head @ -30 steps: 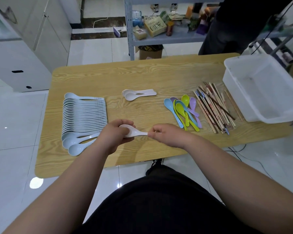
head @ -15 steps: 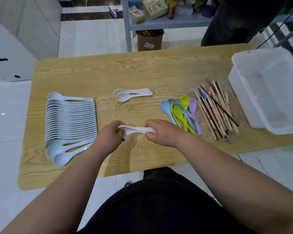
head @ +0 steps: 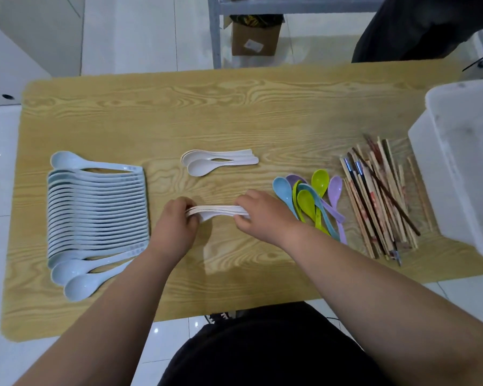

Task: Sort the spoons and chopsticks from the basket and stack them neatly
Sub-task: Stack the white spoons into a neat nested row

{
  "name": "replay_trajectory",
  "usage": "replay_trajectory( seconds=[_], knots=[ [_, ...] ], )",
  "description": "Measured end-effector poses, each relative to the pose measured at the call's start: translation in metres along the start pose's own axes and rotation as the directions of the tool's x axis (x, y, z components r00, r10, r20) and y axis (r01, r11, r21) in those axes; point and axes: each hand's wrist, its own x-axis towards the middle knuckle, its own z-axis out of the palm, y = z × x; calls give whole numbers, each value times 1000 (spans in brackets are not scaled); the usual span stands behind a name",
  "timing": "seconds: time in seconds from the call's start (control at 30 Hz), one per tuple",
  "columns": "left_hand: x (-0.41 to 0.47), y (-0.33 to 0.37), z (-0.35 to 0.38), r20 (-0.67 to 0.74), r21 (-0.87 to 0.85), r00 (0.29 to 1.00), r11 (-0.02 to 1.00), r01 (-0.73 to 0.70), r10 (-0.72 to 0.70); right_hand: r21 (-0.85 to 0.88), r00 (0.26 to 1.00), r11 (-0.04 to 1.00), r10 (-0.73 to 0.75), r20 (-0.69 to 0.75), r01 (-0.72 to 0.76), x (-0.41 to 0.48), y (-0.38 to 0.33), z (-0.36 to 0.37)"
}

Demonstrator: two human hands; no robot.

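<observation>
a second ago the left hand (head: 176,221) showed a spoon bowl facing up; now the nested white spoons (head: 218,211) sit level over the table (head: 262,112), left fingers curled round the bowls, right hand (head: 262,215) pinching the handles.

Tiled storeroom: metal shelving (head: 215,32), cardboard box (head: 255,37)

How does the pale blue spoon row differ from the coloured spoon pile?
The pale blue spoon row is one colour; the coloured spoon pile mixes blue, green and purple. The row holds many spoons overlapped in parallel; the pile holds few, crossing loosely. Both lie on the table.
</observation>
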Motion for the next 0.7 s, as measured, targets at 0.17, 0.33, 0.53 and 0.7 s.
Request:
replay_trajectory(
  seconds=[0.17,0.33,0.53,0.7],
  knots=[
    [25,-9,12,-97,56,992,996,-75,80,10,993,1000,-7,-121,9,25,13,15],
    [44,-14,19,-211,145,955,973,-182,210,-66,950,996,-80,-301,62,45,26,19],
    [64,-14,23,-258,237,907,932,-275,333,-125,948,991,-93,-304,57,57,36,23],
    [77,-12,21,-309,369,833,865,-339,458,-162,910,984,-133,-393,74,65,38,25]
  ],
)
